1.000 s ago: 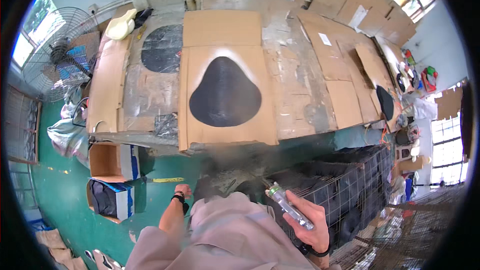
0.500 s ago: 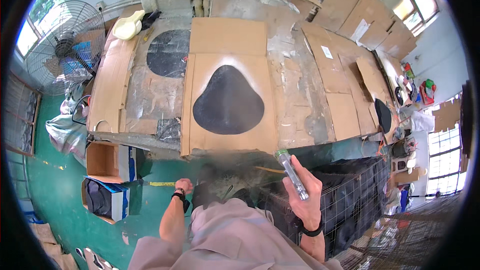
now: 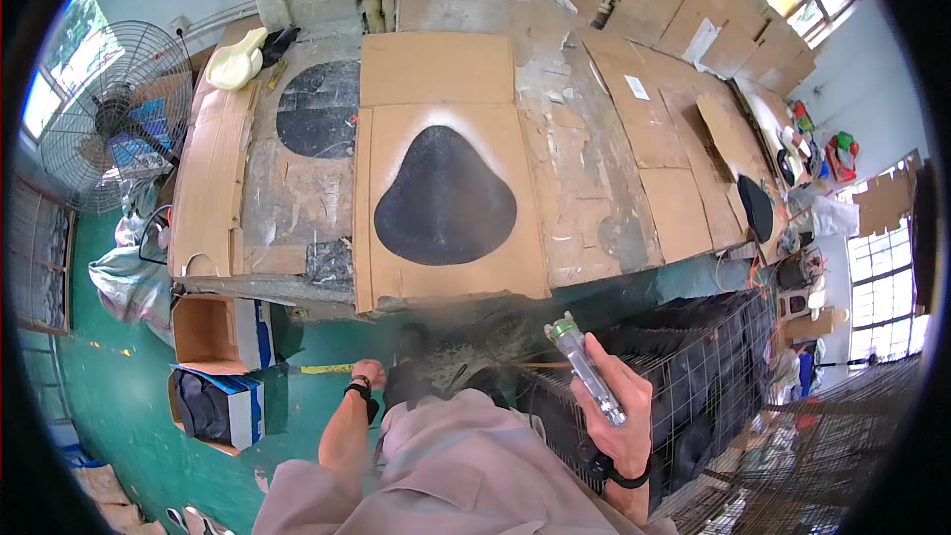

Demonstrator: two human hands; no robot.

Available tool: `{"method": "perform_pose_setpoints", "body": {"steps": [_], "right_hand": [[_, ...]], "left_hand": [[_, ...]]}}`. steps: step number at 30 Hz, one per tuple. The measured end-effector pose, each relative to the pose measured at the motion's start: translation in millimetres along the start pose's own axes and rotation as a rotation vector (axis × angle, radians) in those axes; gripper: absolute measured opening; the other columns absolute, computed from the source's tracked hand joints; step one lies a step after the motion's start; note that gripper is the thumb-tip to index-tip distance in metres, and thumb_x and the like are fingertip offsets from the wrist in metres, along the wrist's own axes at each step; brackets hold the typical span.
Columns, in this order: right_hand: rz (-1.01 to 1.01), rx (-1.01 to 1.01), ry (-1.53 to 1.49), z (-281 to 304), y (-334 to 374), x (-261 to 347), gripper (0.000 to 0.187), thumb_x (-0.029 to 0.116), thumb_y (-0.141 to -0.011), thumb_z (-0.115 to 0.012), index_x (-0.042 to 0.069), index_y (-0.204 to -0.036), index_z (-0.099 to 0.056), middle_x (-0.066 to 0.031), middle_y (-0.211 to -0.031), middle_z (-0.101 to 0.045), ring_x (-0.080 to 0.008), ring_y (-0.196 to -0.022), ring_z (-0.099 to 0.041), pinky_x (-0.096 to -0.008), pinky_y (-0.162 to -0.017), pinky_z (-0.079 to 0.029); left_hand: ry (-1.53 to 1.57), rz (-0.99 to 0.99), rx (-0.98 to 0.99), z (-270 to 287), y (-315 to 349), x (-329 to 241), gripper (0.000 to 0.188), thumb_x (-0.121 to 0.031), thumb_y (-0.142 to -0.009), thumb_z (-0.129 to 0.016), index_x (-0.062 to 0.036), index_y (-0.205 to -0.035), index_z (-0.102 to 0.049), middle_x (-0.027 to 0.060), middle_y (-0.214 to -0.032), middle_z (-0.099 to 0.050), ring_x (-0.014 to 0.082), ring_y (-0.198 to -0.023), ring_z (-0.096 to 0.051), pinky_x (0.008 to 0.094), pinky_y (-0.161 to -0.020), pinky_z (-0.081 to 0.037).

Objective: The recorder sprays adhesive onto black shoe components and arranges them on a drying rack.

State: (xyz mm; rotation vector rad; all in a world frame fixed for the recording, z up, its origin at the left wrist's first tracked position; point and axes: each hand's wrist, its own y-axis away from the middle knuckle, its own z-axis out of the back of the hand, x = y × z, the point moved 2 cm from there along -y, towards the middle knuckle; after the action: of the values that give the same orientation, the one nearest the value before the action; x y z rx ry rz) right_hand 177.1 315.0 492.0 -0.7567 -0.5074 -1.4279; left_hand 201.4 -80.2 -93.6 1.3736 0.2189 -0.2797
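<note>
My right hand grips a slim metallic spray can, nozzle end pointing up toward the workbench. Ahead lies a black, rounded-triangle saddle-shaped piece on a sheet of cardboard with a pale spray halo around it. My left hand, with a dark wristband, hangs low by my side near the bench's front edge, fingers curled, holding nothing that I can see.
A black round patch marks the bench to the left. A cream-coloured piece lies at the back left. A standing fan is at far left. Open cardboard boxes sit on the green floor. A black wire crate stands at my right.
My right hand has lifted the spray can higher and turned it more upright. The view has shifted closer to the bench. My left hand stays low.
</note>
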Motion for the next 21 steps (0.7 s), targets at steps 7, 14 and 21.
{"method": "perform_pose_setpoints", "body": {"steps": [7, 14, 21], "right_hand": [[-0.031, 0.142, 0.034, 11.4, 1.3, 0.5, 0.068, -0.012, -0.076, -0.076, 0.001, -0.142, -0.064, -0.0189, -0.096, -0.073, -0.0311, -0.080, -0.072, -0.0348, -0.072, -0.056], [-0.094, 0.169, -0.004, 20.8, 13.1, -4.3, 0.076, -0.014, -0.067, -0.071, 0.001, -0.142, -0.065, -0.0204, -0.099, -0.074, -0.0357, -0.083, -0.073, -0.0359, -0.075, -0.057], [-0.074, 0.043, -0.023, 23.3, 15.5, -10.2, 0.066, -0.009, -0.076, -0.078, 0.000, -0.140, -0.065, -0.0190, -0.099, -0.074, -0.0300, -0.082, -0.072, -0.0333, -0.074, -0.056]], "left_hand": [[0.020, -0.104, -0.010, -7.3, 3.4, -30.1, 0.025, -0.018, -0.096, -0.061, -0.0086, -0.115, -0.075, 0.0095, -0.093, -0.077, 0.0231, -0.075, -0.075, 0.0417, -0.064, -0.063], [-0.122, -0.130, -0.025, -7.7, -7.7, -21.2, 0.028, -0.019, -0.098, -0.061, -0.0083, -0.121, -0.072, 0.0090, -0.095, -0.077, 0.0261, -0.079, -0.076, 0.0439, -0.067, -0.063], [-0.069, -0.063, -0.038, -15.3, 11.2, -18.5, 0.025, -0.017, -0.098, -0.057, -0.0088, -0.108, -0.078, 0.0108, -0.093, -0.078, 0.0268, -0.088, -0.078, 0.0421, -0.069, -0.064]]}}
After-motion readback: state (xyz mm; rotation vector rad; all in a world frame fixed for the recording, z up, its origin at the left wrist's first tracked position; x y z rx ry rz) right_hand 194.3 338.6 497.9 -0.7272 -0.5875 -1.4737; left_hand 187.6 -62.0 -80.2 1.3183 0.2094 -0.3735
